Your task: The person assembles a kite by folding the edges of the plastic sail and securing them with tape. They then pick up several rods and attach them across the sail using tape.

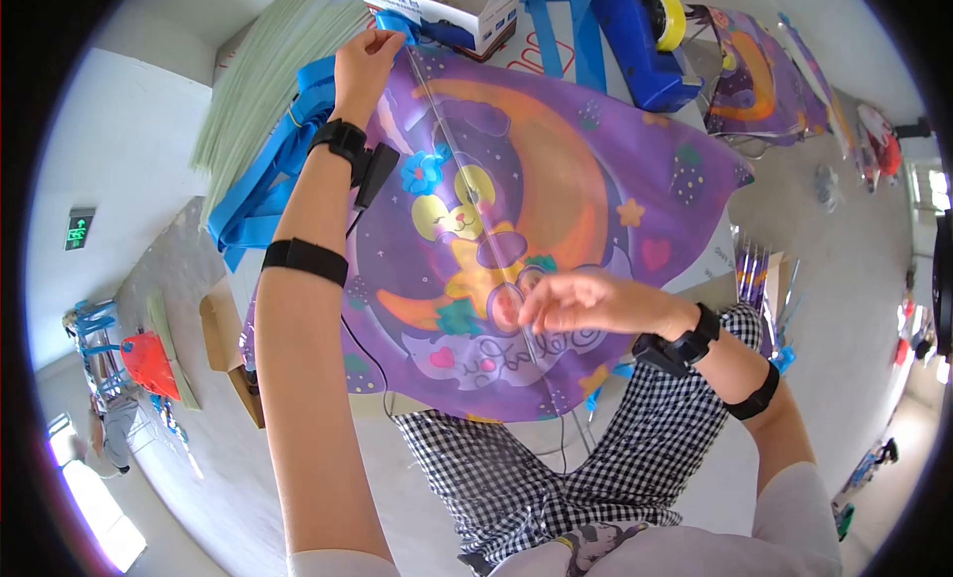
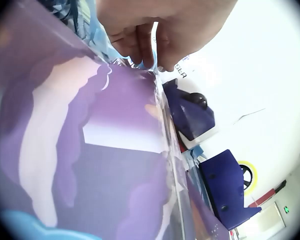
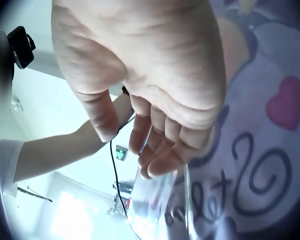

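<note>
A purple kite (image 1: 645,195), printed with a yellow bear, an orange moon and stars, spreads over the lap and table. A thin rod (image 1: 444,110) runs down its middle. At the far tip my left hand (image 1: 365,72) pinches the kite between thumb and fingers; in the left wrist view a narrow white strip (image 2: 154,37) shows between those fingers. My right hand (image 1: 586,301) hovers over the lower part of the kite, near the rod and the printed lettering. Its fingers (image 3: 162,160) are loosely bent and hold nothing.
A blue tape dispenser (image 1: 635,56) with a yellow roll and a printed box (image 1: 452,16) stand at the far edge. Blue ribbons (image 1: 253,195) and a bundle of pale strips (image 1: 268,75) lie at left. Another printed purple kite (image 1: 764,80) is at far right.
</note>
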Motion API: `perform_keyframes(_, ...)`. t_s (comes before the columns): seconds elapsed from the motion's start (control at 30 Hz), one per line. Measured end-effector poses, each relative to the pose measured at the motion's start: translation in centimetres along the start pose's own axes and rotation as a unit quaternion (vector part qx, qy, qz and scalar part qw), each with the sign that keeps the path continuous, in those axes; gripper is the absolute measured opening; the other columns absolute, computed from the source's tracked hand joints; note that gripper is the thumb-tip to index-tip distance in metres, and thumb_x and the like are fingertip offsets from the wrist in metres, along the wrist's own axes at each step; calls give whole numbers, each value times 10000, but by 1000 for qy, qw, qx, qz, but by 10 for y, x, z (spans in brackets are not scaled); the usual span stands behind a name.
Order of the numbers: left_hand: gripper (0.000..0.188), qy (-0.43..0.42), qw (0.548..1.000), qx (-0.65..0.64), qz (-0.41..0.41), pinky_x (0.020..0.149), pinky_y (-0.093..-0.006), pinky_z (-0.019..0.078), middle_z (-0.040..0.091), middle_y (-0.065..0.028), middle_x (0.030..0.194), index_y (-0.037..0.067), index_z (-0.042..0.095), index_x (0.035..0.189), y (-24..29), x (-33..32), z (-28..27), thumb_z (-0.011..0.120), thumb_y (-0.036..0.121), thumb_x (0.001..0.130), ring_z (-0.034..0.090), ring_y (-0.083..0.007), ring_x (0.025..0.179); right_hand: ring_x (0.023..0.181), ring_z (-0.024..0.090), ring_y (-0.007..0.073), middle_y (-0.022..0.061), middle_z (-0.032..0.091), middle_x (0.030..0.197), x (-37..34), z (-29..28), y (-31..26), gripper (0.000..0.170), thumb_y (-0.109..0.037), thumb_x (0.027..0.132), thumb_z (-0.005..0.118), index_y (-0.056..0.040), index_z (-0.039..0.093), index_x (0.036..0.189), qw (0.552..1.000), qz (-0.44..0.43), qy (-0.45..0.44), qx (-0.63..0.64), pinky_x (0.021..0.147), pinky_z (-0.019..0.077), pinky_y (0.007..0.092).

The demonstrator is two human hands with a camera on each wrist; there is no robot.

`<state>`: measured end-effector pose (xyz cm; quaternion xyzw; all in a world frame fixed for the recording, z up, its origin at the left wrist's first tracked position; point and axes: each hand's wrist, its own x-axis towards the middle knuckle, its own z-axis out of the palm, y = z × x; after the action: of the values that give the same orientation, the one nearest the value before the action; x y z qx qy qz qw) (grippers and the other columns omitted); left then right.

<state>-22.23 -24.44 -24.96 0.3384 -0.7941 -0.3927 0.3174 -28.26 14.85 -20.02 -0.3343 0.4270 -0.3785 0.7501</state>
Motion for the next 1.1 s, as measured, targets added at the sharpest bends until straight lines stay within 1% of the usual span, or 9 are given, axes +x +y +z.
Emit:
perform_keyframes(0.23, 306, -63, 998, -27, 17, 749, -253, 489, 705, -86, 915, 20, 639, 1076, 57, -11, -35, 720, 225, 865, 637, -123, 836, 1028, 614, 129, 43, 637, 1126, 1, -19, -57, 226, -147, 970, 587, -33, 600, 1165, 955, -184, 200, -116, 925, 483, 293)
perform_keyframes(0.43, 363, -132, 981, -134, 54, 746, -238, 490, 666, -74, 923, 23, 560, 1168, 146, -52, -81, 725, 60, 848, 611, -107, 813, 1139, 605, 186, 76, 645, 1180, 9, 5, -126, 287, -123, 929, 632, -25, 557, 1188, 805, -372, 343, -310, 941, 475, 316)
perform_keyframes(0.53, 370, -137, 970, -188, 71, 747, -239, 490, 656, -66, 890, 29, 547, 1171, 215, -99, -109, 713, 4, 841, 608, -101, 809, 1192, 591, 254, 136, 626, 1238, 9, 30, -160, 390, -137, 911, 661, -25, 500, 1249, 709, -474, 351, -386, 934, 485, 335)
perform_keyframes(0.63, 399, -111, 972, -181, 103, 734, -227, 482, 649, -53, 847, 33, 537, 1173, 279, -149, -130, 714, -36, 822, 603, -90, 797, 1149, 615, 255, 152, 632, 1217, -7, 72, -186, 442, -150, 901, 678, -26, 476, 1274, 722, -486, 336, -359, 898, 505, 338)
perform_keyframes(0.8, 498, -66, 974, -174, 127, 698, -227, 475, 644, -35, 800, 35, 515, 1230, 350, -230, -159, 729, -60, 791, 595, -86, 762, 812, 637, 124, 84, 658, 893, -64, 154, -206, 464, -44, 872, 678, -43, 456, 1280, 791, -469, 284, -272, 613, 544, 243)
perform_keyframes(0.87, 468, -55, 976, -176, 112, 692, -247, 483, 653, -31, 805, 25, 566, 1190, 373, -257, -171, 768, -26, 772, 602, -90, 744, 850, 617, 110, 62, 643, 878, -86, 181, -203, 460, -42, 877, 684, -30, 472, 1285, 785, -482, 274, -277, 743, 498, 244)
perform_keyframes(0.97, 317, -15, 976, -99, 193, 715, -244, 492, 666, -27, 809, 6, 643, 1027, 379, -285, -180, 807, 17, 756, 607, -87, 737, 884, 614, 118, 61, 643, 885, -109, 206, -196, 461, -17, 858, 699, -10, 484, 1265, 737, -535, 262, -320, 805, 472, 250)
perform_keyframes(1.0, 218, -30, 977, -138, 158, 759, -243, 496, 676, -23, 817, -2, 673, 888, 387, -299, -182, 828, 44, 743, 605, -80, 736, 889, 618, 127, 66, 645, 893, -116, 213, -193, 439, -10, 848, 705, -5, 505, 1240, 716, -558, 255, -334, 804, 475, 257)
perform_keyframes(1.1, 206, -50, 975, -190, 107, 758, -237, 492, 674, -18, 800, 0, 672, 890, 398, -329, -180, 820, 40, 752, 596, -74, 712, 903, 627, 152, 75, 645, 906, -141, 228, -185, 336, 6, 809, 730, -7, 605, 1121, 618, -590, 269, -444, 784, 481, 267)
